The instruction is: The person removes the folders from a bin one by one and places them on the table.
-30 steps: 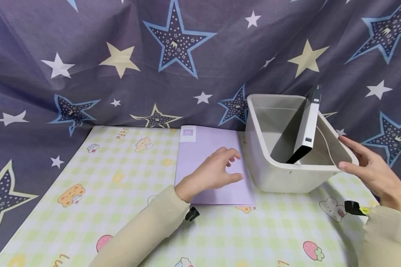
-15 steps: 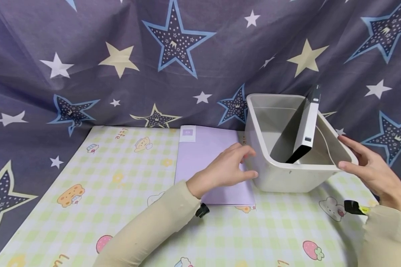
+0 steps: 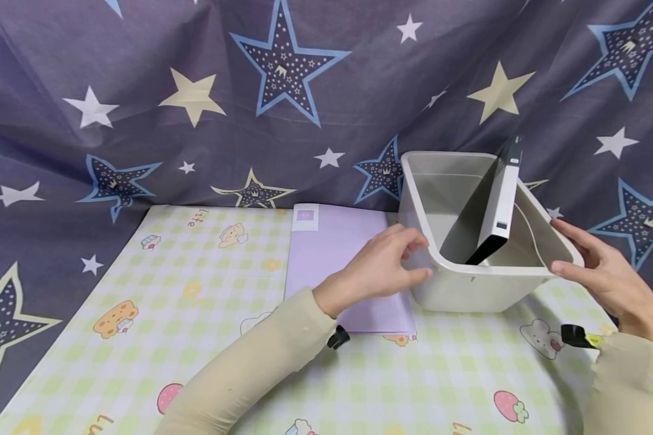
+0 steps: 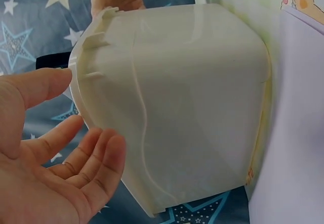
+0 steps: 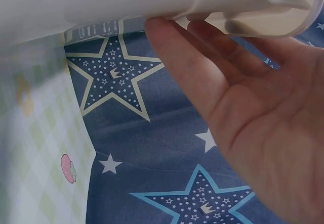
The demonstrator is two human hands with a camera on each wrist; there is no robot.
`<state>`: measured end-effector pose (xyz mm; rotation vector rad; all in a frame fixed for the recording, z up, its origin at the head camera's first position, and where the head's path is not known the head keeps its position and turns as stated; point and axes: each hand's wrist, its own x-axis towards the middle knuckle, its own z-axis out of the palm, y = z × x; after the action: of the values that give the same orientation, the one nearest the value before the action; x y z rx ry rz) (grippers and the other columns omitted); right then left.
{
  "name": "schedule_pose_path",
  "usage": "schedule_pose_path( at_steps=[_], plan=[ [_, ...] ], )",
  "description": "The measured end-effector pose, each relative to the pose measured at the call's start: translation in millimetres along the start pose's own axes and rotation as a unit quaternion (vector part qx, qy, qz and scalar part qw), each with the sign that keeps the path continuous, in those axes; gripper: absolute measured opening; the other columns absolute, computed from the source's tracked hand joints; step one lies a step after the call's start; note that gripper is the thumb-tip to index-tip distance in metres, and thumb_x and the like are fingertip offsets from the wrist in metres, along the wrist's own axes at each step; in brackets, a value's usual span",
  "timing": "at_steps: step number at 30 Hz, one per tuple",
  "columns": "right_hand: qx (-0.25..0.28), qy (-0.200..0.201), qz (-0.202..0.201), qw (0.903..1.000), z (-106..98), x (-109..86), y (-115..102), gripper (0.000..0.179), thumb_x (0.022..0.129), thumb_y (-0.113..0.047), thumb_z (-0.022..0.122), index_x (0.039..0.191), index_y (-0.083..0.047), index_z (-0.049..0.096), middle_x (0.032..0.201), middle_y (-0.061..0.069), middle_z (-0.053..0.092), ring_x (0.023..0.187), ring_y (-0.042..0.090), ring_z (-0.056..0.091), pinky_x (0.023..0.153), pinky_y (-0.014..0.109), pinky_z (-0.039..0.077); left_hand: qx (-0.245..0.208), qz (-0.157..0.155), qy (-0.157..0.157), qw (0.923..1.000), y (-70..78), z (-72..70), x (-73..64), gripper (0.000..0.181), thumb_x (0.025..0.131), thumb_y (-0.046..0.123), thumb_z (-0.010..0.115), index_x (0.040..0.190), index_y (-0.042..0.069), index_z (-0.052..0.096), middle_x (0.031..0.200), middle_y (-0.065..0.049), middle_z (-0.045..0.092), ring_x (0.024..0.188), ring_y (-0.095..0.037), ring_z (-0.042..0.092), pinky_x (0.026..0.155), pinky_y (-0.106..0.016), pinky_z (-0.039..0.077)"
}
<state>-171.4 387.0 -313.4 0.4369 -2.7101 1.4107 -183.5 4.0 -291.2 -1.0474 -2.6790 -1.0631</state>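
Observation:
A light grey plastic bin (image 3: 468, 290) stands on the table at the right. Inside it leans a black binder with a pale spine (image 3: 502, 205), its top rising above the rim. My left hand (image 3: 383, 263) is at the bin's left side, thumb and fingers spread loosely near the rim; in the left wrist view the fingertips (image 4: 115, 148) come close to the wall, and contact is hard to tell. My right hand (image 3: 612, 281) is at the opposite side, fairly straight fingers touching the outer wall under the rim (image 5: 283, 29). A flat lilac folder (image 3: 332, 241) lies below my left hand, partly covered by it.
The table (image 3: 207, 350) has a green checked cloth with cartoon prints. A dark star-patterned curtain (image 3: 196, 157) hangs directly behind the table, close to the bin's back. Each wrist carries a small black strap mount (image 3: 338, 337).
My left hand has moved rightward from over the lilac folder to the bin's left side. The right hand, bin and binder have stayed in place.

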Motion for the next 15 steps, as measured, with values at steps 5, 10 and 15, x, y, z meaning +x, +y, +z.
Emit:
schedule_pose_path(
  at_steps=[5, 10, 15],
  plan=[
    [0.002, 0.001, 0.003, 1.0, -1, -1.0, 0, 0.078, 0.09, 0.007, 0.058, 0.153, -0.016, 0.019, 0.15, -0.003, 0.027, 0.109, -0.004, 0.046, 0.081, 0.007, 0.043, 0.001, 0.031, 0.017, 0.9994, 4.3, 1.1, 5.5, 0.032, 0.083, 0.029, 0.072, 0.11, 0.015, 0.062, 0.098, 0.005, 0.058, 0.09, -0.006, 0.054, 0.079, -0.014, 0.039],
    [0.018, -0.005, -0.005, 0.9998, -1, -0.7, 0, 0.078, 0.09, 0.008, 0.057, 0.153, -0.014, 0.017, 0.154, -0.003, 0.022, 0.115, -0.006, 0.042, 0.082, 0.006, 0.042, 0.0, 0.039, 0.023, 0.999, 7.9, 2.0, 9.3, 0.032, 0.082, 0.028, 0.073, 0.109, 0.015, 0.062, 0.095, 0.005, 0.057, 0.085, -0.006, 0.053, 0.075, -0.014, 0.039],
    [0.074, -0.017, -0.031, 0.9966, -2, 0.0, 1, 0.078, 0.088, 0.015, 0.053, 0.153, -0.01, 0.017, 0.156, 0.0, 0.018, 0.122, -0.005, 0.039, 0.085, 0.006, 0.041, -0.003, 0.042, 0.035, 0.9985, 12.9, 1.4, 12.7, 0.029, 0.082, 0.028, 0.072, 0.107, 0.015, 0.063, 0.094, 0.005, 0.058, 0.085, -0.006, 0.052, 0.077, -0.014, 0.038]
  ],
)
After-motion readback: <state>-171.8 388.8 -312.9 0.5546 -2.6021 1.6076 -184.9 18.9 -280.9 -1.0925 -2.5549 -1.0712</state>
